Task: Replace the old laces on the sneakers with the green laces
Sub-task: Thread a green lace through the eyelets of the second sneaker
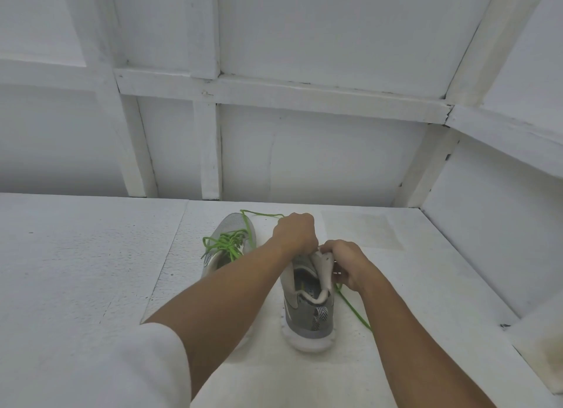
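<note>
Two grey sneakers stand side by side on the white table, toes pointing away. The left sneaker [236,234] carries green laces [227,243] threaded and loosely bunched over its tongue. The right sneaker [307,304] stands under both hands. My left hand [294,234] is curled over its front and grips a green lace [262,214] that runs off toward the left sneaker's toe. My right hand [344,263] pinches the sneaker's pale tongue [323,267]. Another stretch of green lace [353,308] trails down the table to the right of the heel. The eyelets are hidden by my hands.
The white table [91,270] has a rough foam-like surface with seams. White framed wall panels [304,151] stand behind it and a side wall [493,240] closes it on the right. A white sleeve [146,368] covers my left upper arm.
</note>
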A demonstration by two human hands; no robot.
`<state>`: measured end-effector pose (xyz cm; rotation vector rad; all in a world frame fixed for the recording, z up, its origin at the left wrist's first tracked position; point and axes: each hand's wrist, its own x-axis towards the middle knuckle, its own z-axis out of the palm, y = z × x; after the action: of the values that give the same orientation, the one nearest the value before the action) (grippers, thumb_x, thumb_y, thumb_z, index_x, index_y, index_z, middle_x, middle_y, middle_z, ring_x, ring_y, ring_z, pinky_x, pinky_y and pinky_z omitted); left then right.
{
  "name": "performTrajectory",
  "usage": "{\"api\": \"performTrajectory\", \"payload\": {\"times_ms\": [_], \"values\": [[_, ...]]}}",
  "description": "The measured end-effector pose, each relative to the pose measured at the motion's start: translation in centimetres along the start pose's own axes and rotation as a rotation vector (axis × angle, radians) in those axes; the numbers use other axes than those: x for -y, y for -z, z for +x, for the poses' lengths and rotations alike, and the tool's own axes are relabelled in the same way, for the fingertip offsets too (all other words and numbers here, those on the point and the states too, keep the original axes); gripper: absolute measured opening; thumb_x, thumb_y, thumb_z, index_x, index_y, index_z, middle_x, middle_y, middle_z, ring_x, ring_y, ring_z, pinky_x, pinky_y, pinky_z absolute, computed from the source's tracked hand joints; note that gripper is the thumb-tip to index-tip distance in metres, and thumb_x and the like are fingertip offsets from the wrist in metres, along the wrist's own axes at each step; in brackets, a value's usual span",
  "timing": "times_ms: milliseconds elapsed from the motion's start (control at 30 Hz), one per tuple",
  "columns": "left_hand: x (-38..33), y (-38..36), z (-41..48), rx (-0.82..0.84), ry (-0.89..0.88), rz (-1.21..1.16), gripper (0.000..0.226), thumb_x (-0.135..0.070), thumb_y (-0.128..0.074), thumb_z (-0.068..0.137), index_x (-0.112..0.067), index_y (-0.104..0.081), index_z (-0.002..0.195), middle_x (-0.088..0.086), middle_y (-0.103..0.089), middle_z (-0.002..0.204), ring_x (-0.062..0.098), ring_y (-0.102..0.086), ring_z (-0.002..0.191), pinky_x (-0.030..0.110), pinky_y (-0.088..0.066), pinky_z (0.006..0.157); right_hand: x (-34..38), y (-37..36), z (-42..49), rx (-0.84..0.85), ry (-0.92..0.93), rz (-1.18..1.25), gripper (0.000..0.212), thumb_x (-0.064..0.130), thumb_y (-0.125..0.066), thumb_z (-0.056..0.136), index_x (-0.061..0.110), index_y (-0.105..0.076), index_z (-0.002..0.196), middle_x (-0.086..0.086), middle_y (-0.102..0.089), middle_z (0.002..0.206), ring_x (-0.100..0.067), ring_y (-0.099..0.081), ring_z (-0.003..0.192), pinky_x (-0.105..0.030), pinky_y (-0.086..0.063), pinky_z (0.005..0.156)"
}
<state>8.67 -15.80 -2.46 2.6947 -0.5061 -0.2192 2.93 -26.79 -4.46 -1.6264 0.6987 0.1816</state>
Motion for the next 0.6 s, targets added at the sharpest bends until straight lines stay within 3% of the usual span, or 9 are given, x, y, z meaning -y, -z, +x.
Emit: {"api": "performTrajectory", "payload": {"times_ms": [200,300,367,433,500,600], "values": [[-0.7,-0.8,-1.0,-0.095,-0.047,0.044,0.032,-0.012,-0.057,0.089,-0.006,-0.049,0.120,0.014,-0.057,0.118,0.030,-0.056,0.106,0.031,-0.041,0.072,0.3,1.1,-0.4,0.074,0.095,-0.165,0.023,0.027,-0.050,0.094,0.016,-0.070,0.089,-0.010,-0.071,0.095,-0.027,-0.066,0.088,-0.035,-0.056,0.076],[-1.1,-1.2,-1.8,-0.116,-0.049,0.097,0.029,-0.013,-0.053,0.092,-0.007,-0.046,0.119,0.012,-0.059,0.116,0.030,-0.057,0.107,0.033,-0.034,0.077,0.2,1.4,-0.1,0.089,0.156,-0.226,0.023,0.018,-0.049,0.096,0.018,-0.072,0.096,-0.010,-0.072,0.100,-0.026,-0.065,0.085,-0.037,-0.056,0.080],[-1.3,-1.3,-2.2,-0.107,-0.039,0.123,0.027,-0.013,-0.051,0.091,-0.009,-0.046,0.117,0.009,-0.062,0.111,0.029,-0.057,0.105,0.036,-0.030,0.081,0.1,1.4,-0.1,0.079,0.217,-0.246,0.021,0.012,-0.049,0.096,0.017,-0.070,0.100,-0.010,-0.072,0.097,-0.023,-0.063,0.079,-0.038,-0.053,0.077],[-1.2,-1.3,-2.7,-0.133,-0.020,0.131,0.026,-0.014,-0.051,0.089,-0.012,-0.047,0.115,0.007,-0.062,0.106,0.029,-0.054,0.106,0.040,-0.029,0.087,0.0,1.2,-0.3,0.061,0.288,-0.276,0.018,0.011,-0.052,0.096,0.014,-0.069,0.101,-0.006,-0.071,0.092,-0.018,-0.063,0.073,-0.028,-0.049,0.067],[-0.7,-1.0,-3.6,-0.222,0.000,0.084,0.027,-0.019,-0.054,0.087,-0.015,-0.050,0.114,0.004,-0.058,0.112,0.028,-0.045,0.111,0.041,-0.029,0.090,-0.1,0.9,-0.1,0.031,0.368,-0.321,0.015,0.010,-0.053,0.095,0.013,-0.068,0.097,-0.003,-0.069,0.092,-0.015,-0.062,0.075,-0.018,-0.044,0.057],[0.3,-1.2,-5.8,-0.429,0.021,-0.072,0.030,-0.017,-0.056,0.083,-0.016,-0.053,0.113,0.004,-0.050,0.116,0.027,-0.040,0.111,0.037,-0.031,0.089,-0.2,1.0,0.4,-0.083,0.503,-0.423,0.016,0.010,-0.048,0.097,0.015,-0.061,0.088,-0.001,-0.065,0.093,-0.018,-0.061,0.080,-0.019,-0.041,0.057]]}}
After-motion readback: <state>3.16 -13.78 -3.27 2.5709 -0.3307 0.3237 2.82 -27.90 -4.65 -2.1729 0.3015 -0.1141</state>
